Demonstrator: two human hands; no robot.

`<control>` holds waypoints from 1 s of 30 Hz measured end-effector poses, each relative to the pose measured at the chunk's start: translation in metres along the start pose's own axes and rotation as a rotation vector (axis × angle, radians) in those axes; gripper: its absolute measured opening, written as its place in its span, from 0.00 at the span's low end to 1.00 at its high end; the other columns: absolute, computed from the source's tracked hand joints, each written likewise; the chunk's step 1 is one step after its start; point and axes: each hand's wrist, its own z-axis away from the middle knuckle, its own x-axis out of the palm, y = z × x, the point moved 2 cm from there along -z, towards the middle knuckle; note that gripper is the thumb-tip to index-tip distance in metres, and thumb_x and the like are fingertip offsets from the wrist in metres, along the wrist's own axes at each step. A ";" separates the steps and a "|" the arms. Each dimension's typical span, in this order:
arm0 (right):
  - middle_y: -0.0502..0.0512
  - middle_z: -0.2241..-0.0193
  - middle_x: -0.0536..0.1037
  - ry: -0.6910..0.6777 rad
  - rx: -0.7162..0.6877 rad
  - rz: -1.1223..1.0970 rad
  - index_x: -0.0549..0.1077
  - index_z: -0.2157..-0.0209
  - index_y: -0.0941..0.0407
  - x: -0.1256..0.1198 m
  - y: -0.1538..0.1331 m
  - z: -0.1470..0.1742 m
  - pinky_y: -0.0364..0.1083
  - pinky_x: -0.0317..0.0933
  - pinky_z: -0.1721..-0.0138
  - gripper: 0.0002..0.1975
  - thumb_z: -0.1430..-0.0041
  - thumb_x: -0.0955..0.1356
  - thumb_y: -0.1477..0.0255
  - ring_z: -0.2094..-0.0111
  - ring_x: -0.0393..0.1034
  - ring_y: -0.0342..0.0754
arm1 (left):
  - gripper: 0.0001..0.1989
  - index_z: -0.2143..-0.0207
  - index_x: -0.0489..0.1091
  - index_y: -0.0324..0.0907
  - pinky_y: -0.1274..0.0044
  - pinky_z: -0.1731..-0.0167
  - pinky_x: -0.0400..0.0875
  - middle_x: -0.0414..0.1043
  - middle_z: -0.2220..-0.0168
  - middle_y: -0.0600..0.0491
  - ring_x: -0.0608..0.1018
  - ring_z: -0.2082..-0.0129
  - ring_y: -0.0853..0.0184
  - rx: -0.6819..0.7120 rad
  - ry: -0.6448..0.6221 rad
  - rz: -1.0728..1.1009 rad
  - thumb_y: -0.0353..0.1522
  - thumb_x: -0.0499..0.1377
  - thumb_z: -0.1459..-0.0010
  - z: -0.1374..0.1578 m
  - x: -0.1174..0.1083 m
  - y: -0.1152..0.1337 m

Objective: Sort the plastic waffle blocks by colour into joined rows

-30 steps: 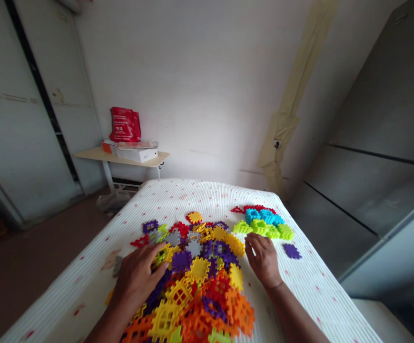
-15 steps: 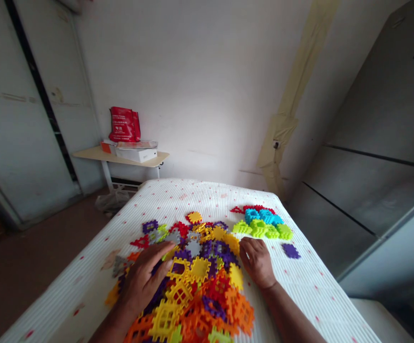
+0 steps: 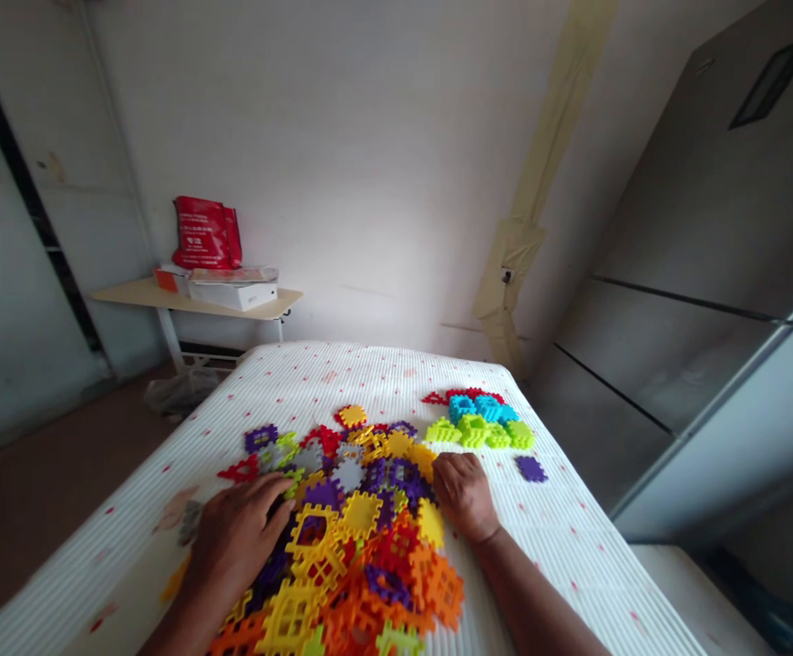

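A heap of interlocking plastic building tiles (image 3: 361,516) in yellow, orange, red, purple, grey and green lies in front of me. My left hand (image 3: 242,524) rests over the heap's left side, thumb apart from the fingers, with nothing visible in it. At the right edge of the heap, my right hand (image 3: 465,497) has its fingers curled down beside a yellow tile (image 3: 422,458). Its fingertips are hidden, so I cannot see what is in them. Beyond it stand sorted groups of green tiles (image 3: 473,431), blue tiles (image 3: 487,407) and red tiles (image 3: 471,394). A single purple tile (image 3: 531,469) lies to their right.
The tiles lie on a white ribbed cover (image 3: 369,369) with red spots. A small side table (image 3: 288,303) at back left carries a red bag (image 3: 205,234) and a white box (image 3: 232,293). A grey fridge (image 3: 649,301) stands on the right.
The view has turned right, so everything sits further left in the picture. My left hand has drawn back leftward from the middle of the heap. My right hand stays beside the yellow tile.
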 end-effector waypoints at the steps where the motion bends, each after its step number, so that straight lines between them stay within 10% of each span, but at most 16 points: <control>1: 0.54 0.73 0.72 -0.004 0.004 0.004 0.69 0.70 0.57 0.000 0.000 0.000 0.45 0.51 0.65 0.10 0.38 0.59 0.76 0.70 0.64 0.44 | 0.16 0.61 0.74 0.43 0.68 0.56 0.69 0.77 0.58 0.49 0.78 0.59 0.59 0.016 0.017 0.013 0.37 0.50 0.45 0.000 0.002 -0.002; 8: 0.52 0.76 0.69 -0.013 0.017 0.030 0.67 0.73 0.57 -0.001 -0.002 -0.002 0.45 0.49 0.67 0.12 0.37 0.58 0.75 0.73 0.62 0.44 | 0.16 0.65 0.74 0.44 0.74 0.60 0.71 0.79 0.62 0.50 0.79 0.63 0.62 -0.002 0.145 0.089 0.32 0.47 0.48 0.000 0.014 -0.014; 30: 0.52 0.77 0.69 -0.033 0.006 0.041 0.68 0.73 0.57 0.000 -0.003 -0.001 0.44 0.50 0.67 0.12 0.37 0.58 0.75 0.72 0.62 0.44 | 0.16 0.62 0.75 0.46 0.72 0.58 0.69 0.78 0.62 0.51 0.77 0.61 0.62 -0.089 0.000 0.107 0.34 0.49 0.47 -0.002 -0.001 0.003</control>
